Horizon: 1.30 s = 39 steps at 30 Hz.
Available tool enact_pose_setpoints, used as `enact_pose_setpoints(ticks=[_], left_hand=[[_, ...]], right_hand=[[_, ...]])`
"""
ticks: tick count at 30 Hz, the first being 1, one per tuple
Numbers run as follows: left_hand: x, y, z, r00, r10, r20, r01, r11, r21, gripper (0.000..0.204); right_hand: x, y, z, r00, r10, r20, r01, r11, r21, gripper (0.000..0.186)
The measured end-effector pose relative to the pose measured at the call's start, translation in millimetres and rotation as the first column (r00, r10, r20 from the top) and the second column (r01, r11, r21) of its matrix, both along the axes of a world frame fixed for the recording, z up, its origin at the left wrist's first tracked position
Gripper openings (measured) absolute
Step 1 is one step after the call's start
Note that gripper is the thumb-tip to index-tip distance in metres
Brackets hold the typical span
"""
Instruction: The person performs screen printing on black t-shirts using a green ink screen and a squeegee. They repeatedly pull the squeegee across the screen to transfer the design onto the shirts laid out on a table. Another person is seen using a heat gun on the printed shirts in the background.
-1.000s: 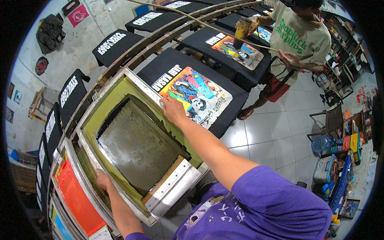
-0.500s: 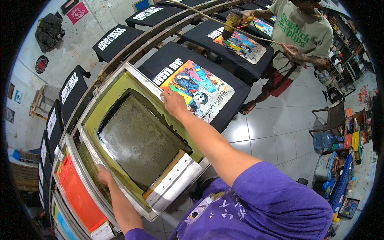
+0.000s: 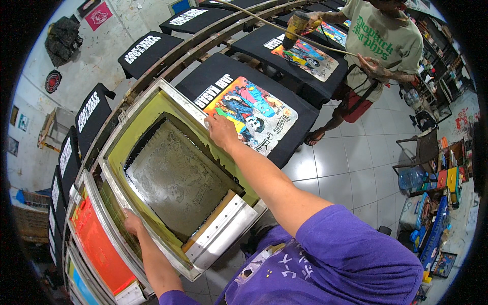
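Both my hands hold a metal-framed printing screen by opposite side rails. My left hand is closed on the left rail, and my right hand is closed on the right one. Dark wet ink covers the middle of its greenish mesh. A wide squeegee with a metal holder rests across the near end of the screen. Just right of the frame lies a black shirt on a board, with white lettering and a colourful print. The screen's underside is hidden.
Left of my screen stand a red-inked screen and a blue one. Black shirts on boards line the curved rails. At the far right a person points a yellow heat gun at another printed shirt. A chair stands beyond.
The shine and pattern on the dark ink differ slightly. My hands, the screen and the squeegee stay in place.
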<state>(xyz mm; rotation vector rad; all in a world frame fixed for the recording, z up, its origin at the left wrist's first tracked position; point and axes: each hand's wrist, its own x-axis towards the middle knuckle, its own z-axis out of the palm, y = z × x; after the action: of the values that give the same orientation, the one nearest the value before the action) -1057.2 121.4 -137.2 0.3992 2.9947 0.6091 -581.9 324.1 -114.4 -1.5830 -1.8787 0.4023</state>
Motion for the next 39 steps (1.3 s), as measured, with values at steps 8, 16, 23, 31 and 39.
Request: enact_pose_setpoints(ticks=[8, 16, 23, 31, 39], left_hand=[[-5, 0, -6, 0.998, -0.007, -0.069, 0.006, 1.000, -0.018, 0.094], [-2, 0, -1, 1.000, -0.008, -0.013, 0.008, 1.000, 0.026, 0.095], [6, -1, 5, 1.000, 0.010, -0.002, -0.010, 0.998, 0.056, 0.094], [4, -2, 4, 1.000, -0.025, -0.005, 0.025, 0.996, 0.081, 0.093], [23, 0, 17, 1.000, 0.002, -0.001, -0.002, 0.994, 0.106, 0.093]], right_hand=[[0, -2, 4, 0.999, -0.003, 0.041, 0.001, 0.998, 0.065, 0.021], [0, -1, 5, 1.000, 0.002, -0.002, -0.002, 1.000, -0.019, 0.021], [0, -2, 6, 1.000, 0.007, -0.011, -0.007, 1.000, -0.007, 0.021], [-2, -1, 1, 0.999, 0.005, -0.032, -0.004, 1.000, 0.030, 0.020], [0, -2, 3, 1.000, -0.006, 0.012, 0.005, 0.996, 0.094, 0.016]])
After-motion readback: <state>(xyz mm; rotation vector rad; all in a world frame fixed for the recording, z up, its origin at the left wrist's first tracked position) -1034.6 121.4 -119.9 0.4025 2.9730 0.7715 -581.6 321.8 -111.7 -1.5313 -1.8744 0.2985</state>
